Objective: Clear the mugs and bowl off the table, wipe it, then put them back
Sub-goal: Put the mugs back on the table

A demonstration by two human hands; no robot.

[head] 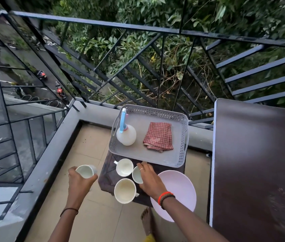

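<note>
Now left hand [81, 179] around mug [85, 171]

Four white ceramic mugs are in view: one held in the left hand [80, 180], tipped on its side [85, 171]; one under the right hand [149, 177], partly covered [137, 175]; one with its handle pointing left [124, 167]; and one nearest the camera [125, 190]. There is one pale pink round bowl [178, 191]. One grey perforated plastic tray [180, 151] carries one white spray bottle with a blue nozzle [126, 135] and one folded red-and-white checked cloth [158, 136]. One small dark stool [106, 180] stands beneath them, and one dark brown table [257, 163] stands to the right. Two hands show, and one bare foot [146, 219].
</note>
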